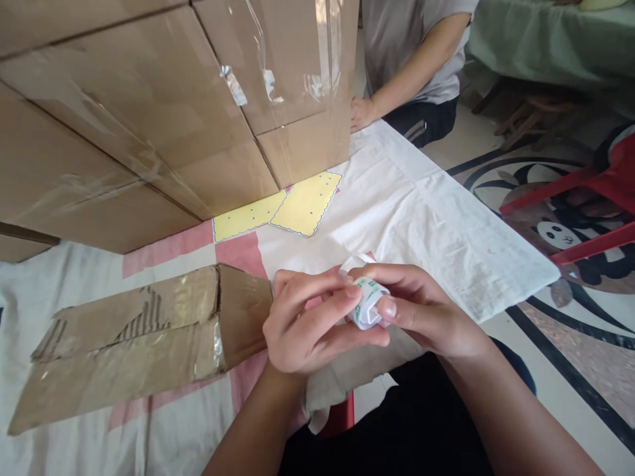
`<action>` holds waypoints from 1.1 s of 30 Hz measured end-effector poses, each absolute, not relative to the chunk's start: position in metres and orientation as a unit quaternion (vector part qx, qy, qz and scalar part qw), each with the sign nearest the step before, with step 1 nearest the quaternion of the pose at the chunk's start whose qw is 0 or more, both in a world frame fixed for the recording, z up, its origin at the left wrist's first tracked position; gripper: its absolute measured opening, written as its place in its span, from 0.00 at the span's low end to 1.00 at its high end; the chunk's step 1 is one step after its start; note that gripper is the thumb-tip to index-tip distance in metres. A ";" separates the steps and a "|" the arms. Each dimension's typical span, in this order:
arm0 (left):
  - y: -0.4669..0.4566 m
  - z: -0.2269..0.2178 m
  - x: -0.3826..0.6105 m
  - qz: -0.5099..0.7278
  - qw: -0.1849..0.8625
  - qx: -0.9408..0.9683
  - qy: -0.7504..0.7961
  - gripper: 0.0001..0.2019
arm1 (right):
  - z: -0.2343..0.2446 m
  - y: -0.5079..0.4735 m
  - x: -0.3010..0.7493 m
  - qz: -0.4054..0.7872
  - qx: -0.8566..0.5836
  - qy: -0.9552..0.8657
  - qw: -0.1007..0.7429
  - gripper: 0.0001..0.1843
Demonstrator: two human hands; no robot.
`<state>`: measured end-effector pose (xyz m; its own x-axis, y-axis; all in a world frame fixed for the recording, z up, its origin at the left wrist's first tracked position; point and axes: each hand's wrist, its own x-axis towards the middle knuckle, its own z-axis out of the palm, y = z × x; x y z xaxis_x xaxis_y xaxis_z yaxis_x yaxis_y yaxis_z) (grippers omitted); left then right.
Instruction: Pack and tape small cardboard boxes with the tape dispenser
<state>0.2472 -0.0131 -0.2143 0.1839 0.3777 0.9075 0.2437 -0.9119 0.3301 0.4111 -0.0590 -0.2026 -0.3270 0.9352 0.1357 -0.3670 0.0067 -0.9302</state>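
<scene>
Between my two hands, above the near edge of the table, is a small white roll with green print (pixel 368 301), wound like a strip of paper or tape; its exact kind I cannot make out. My left hand (pixel 310 320) has its fingers closed on the roll from the left. On the other side, my right hand (pixel 417 307) pinches it with thumb and forefinger. A whitish loop of the strip stands up at the far side of the roll. Left of my hands lies a worn cardboard piece (pixel 149 330) with brown tape on it.
Tall stacked cardboard boxes (pixel 163 112) fill the table's far left. Two yellow scalloped pieces (pixel 307 205) lie before them on the pale cloth (pixel 407 192). A person's hand (pixel 364 114) rests at the far corner. A red chair (pixel 595 198) stands at right.
</scene>
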 end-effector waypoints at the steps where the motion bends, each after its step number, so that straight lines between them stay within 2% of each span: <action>1: -0.013 -0.210 0.246 0.599 0.060 0.772 0.202 0.17 | -0.201 -0.059 0.411 0.642 -0.283 -0.496 0.511 0.13; 6: -0.015 -0.183 0.235 0.494 0.086 0.846 0.182 0.18 | -0.192 -0.060 0.413 0.623 -0.290 -0.502 0.526 0.13; 9: -0.022 -0.170 0.228 0.457 0.068 0.868 0.184 0.17 | -0.191 -0.063 0.412 0.616 -0.284 -0.518 0.521 0.13; 15: -0.042 -0.159 0.220 0.495 0.013 0.849 0.185 0.16 | -0.187 -0.066 0.401 0.602 -0.223 -0.552 0.532 0.13; 24: -0.065 -0.157 0.208 0.527 -0.006 0.834 0.166 0.12 | -0.176 -0.083 0.387 0.566 -0.170 -0.574 0.567 0.14; 28: -0.070 -0.152 0.205 0.526 0.046 0.836 0.151 0.14 | -0.174 -0.090 0.385 0.538 -0.161 -0.601 0.569 0.14; 33: -0.074 -0.140 0.196 0.430 0.120 0.882 0.152 0.12 | -0.176 -0.095 0.389 0.513 -0.168 -0.642 0.544 0.10</action>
<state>0.1958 -0.0743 -0.1397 0.5838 0.3713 0.7221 0.1643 -0.9249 0.3428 0.3890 -0.0954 -0.1755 -0.3504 0.7750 0.5260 -0.3425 0.4167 -0.8421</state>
